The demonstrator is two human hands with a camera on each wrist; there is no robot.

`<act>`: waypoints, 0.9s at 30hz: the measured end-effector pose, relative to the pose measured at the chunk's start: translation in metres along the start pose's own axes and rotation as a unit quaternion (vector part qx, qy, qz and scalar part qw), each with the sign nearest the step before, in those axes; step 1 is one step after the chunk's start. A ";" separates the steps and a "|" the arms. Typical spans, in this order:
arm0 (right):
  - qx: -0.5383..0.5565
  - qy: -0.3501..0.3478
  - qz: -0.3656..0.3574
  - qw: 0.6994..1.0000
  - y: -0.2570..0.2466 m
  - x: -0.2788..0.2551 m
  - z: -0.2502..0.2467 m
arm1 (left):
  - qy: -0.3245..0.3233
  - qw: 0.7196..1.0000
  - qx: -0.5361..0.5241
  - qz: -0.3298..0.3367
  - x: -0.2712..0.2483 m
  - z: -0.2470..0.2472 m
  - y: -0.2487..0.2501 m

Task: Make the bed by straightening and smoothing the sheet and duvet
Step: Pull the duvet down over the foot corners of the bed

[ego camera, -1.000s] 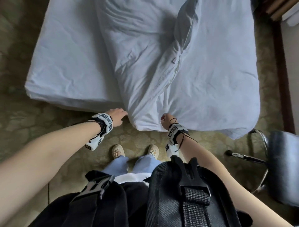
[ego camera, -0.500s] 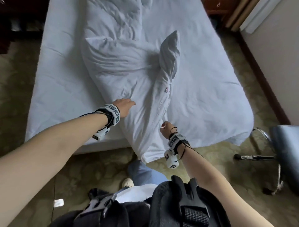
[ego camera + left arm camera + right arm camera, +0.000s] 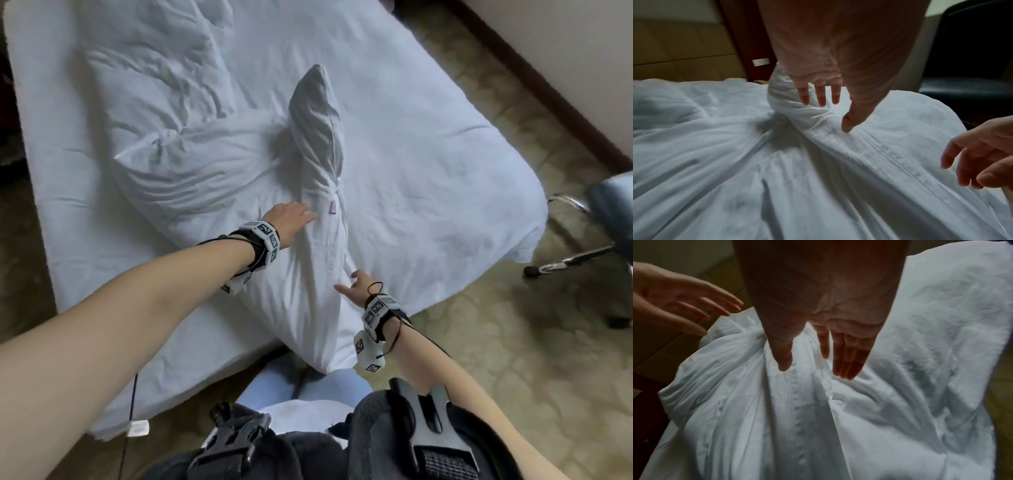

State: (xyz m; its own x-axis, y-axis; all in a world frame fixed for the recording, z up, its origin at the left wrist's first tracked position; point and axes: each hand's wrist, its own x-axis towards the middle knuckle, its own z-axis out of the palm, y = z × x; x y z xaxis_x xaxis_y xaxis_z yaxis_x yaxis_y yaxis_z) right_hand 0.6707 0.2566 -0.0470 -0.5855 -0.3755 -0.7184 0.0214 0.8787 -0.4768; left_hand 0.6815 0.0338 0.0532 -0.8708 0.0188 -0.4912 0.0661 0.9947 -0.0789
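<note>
Duvet (image 3: 219, 164) lies bunched mid-bed, ridge running 6-to-12. Our left hand (image 3: 287, 219) sits nearer its twisted peak at 1 o'clock; right hand (image 3: 356, 287) at the hem; both w/ fingers apart, holding nothing.

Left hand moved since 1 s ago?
Yes. The left hand has gone from the duvet's corner at the bed's foot edge up the bed, and now lies open beside the small tag.
</note>
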 end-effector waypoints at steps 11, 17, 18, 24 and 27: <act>0.109 0.043 0.078 0.990 -0.028 0.014 0.015 | -0.055 0.956 0.210 0.198 0.140 -0.008 0.003; 0.115 0.086 0.102 0.984 -0.039 0.021 0.030 | -0.115 0.910 0.317 0.241 0.201 -0.014 0.005; 0.117 0.095 0.107 0.983 -0.040 0.021 0.031 | -0.124 0.901 0.334 0.249 0.207 -0.015 0.006; 0.159 0.100 0.142 0.972 -0.042 0.026 0.040 | -0.142 0.877 0.342 0.308 0.207 -0.014 0.009; 0.153 0.094 0.148 0.973 -0.047 0.029 0.037 | -0.136 0.896 0.310 0.289 0.193 -0.021 -0.006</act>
State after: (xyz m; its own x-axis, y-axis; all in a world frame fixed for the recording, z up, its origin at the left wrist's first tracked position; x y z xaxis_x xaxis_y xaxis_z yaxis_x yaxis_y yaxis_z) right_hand 0.6828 0.1938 -0.0640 -0.6539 -0.0347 -0.7558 0.4342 0.8008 -0.4125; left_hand 0.5028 0.0334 -0.0227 -0.4596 0.4029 -0.7915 0.7980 0.5786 -0.1688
